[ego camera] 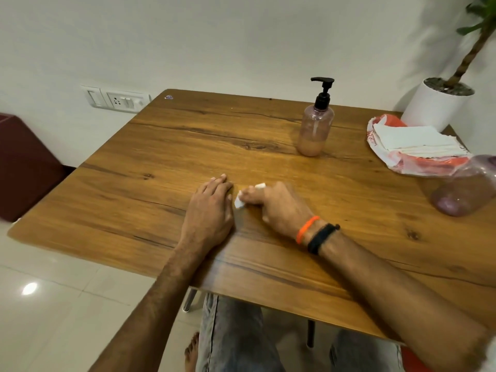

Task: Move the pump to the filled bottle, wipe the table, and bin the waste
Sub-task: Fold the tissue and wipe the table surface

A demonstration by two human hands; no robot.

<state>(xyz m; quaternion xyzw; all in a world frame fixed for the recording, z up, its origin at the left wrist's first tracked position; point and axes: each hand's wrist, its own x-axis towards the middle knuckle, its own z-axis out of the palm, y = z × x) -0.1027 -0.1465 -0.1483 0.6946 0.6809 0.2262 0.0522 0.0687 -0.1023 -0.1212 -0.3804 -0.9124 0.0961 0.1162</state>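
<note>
Curled around a small wad of white tissue [239, 202], the right hand [279, 208] presses it to the table [134, 200], with bits of white showing only at the fingertips, while the left hand [209, 210] lies flat with straight fingers just beside the wad, holding nothing. Beyond that grip and slightly rightward stands the pump bottle [316, 124], pump on top. Far to its right the capless bottle [467, 186] lies tipped over, so the right hand is likely nearer both.
</note>
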